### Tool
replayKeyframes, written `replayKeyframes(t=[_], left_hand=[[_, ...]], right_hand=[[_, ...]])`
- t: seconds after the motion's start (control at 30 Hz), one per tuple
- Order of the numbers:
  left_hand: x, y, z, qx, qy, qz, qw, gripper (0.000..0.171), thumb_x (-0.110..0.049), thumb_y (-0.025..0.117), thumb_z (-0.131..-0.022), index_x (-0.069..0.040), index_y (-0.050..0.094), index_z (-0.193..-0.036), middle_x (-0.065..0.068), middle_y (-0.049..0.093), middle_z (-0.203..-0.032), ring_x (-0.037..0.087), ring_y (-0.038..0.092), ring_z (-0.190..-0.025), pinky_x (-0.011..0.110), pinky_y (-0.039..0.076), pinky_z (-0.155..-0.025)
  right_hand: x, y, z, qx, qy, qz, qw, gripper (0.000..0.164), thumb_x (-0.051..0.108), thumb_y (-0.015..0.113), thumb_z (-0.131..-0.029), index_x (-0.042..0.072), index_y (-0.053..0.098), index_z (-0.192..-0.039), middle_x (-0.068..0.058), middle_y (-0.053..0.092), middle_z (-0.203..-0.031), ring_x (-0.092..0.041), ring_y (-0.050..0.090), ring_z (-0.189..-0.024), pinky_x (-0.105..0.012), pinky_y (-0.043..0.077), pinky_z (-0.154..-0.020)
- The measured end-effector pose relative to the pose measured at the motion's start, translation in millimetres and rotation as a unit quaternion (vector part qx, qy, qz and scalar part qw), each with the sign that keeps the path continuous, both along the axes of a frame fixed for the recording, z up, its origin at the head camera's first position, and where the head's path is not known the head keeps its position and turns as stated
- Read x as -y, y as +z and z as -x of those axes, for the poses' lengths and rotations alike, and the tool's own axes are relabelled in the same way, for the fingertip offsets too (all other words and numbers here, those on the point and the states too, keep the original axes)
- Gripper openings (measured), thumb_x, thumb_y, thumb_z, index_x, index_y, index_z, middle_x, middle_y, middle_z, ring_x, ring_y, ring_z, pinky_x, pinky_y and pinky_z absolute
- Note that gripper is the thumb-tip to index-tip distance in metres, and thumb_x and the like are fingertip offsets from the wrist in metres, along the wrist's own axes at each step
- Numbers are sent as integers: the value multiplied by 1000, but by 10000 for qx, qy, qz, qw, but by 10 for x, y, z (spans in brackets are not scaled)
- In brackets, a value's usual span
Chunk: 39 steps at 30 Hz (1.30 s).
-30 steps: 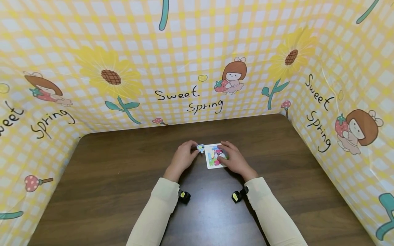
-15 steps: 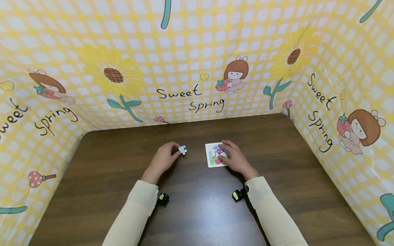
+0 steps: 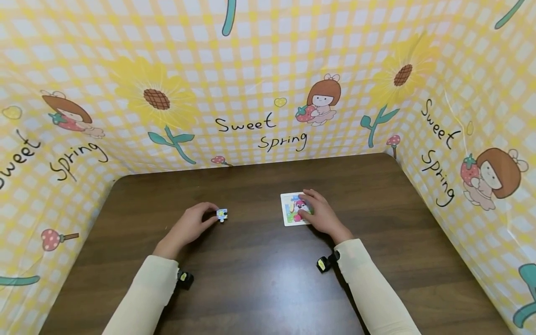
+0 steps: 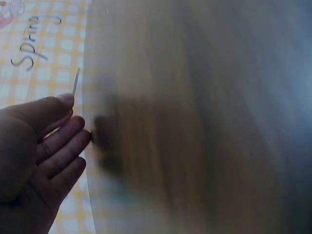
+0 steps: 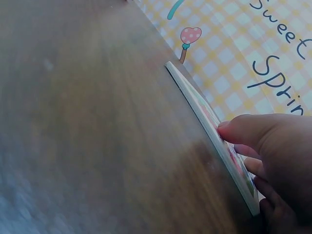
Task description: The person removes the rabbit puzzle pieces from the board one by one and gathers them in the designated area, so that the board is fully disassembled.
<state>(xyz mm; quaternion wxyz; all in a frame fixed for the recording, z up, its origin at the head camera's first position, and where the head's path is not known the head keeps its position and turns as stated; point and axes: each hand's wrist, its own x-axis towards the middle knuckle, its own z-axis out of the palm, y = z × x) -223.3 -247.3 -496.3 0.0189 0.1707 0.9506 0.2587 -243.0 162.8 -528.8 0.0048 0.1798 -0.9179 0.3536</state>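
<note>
Closest in, the left sleeve (image 3: pixel 144 293) and right sleeve (image 3: pixel 372 284), both cream, are being stretched over the dark wood-grain table (image 3: pixel 251 260) from its near side, and a small black camera is being worn at each wrist, the left camera (image 3: pixel 184 279) and the right camera (image 3: pixel 324 264). Farther on, toward the table's left edge, a small blue jigsaw piece (image 3: pixel 221 214) is being pinched between the thumb and fingers of the left hand (image 3: pixel 189 228); in the left wrist view it is being seen nearly edge-on, with the other fingers being held loosely bent behind it and the table being blurred. Whether the piece is touching the table cannot be told. At about the same depth, slightly right of the table's middle, a white-bordered puzzle board (image 3: pixel 284 207) with a pink cartoon animal is lying flat, well apart from the piece. Its right part is being covered by the right hand (image 3: pixel 324 216), which is being kept unclenched, thumb and fingers being spread and rested on the board. Beyond the table's far edge and along its sides, a yellow-checked cloth (image 3: pixel 243 83) is being hung, on which sunflowers (image 3: pixel 157 99) and the words "Sweet Spring" are being displayed.
</note>
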Motion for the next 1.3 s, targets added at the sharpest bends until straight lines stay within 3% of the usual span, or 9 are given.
replayKeyframes(t=[0.27,0.5,1.0,1.3], left_hand=[[326,38,-120,-30,23,142,9999,26,-20,67,-94,-10,64,-117,9,64,-116,29,59,-112,51,46,-93],[512,-13,-137,-153,165,209,9995,26,-20,67,-94,-9,63,-118,11,63,-117,32,57,-113,53,44,-94],[706,-24,-113,-202,247,186,9993,26,-15,67,-93,-6,63,-117,15,62,-115,35,57,-111,56,43,-93],[715,-19,-145,-140,221,224,9994,26,-16,68,-93,-8,64,-116,14,60,-117,35,55,-112,56,43,-93]], right_hand=[[-11,-3,-3,-34,67,76,9999,53,26,68,-93,6,53,-139,-14,37,-151,-33,25,-143,-52,25,-112],[-14,-5,-3,-19,32,30,10000,52,27,67,-93,7,53,-139,-12,37,-152,-32,25,-143,-51,25,-112],[-12,-2,-15,-31,-2,62,10000,53,28,67,-93,7,54,-139,-11,37,-152,-30,25,-143,-51,25,-113],[-5,2,-16,-40,7,61,10000,53,27,68,-92,7,53,-139,-12,38,-151,-31,25,-143,-52,25,-112]])
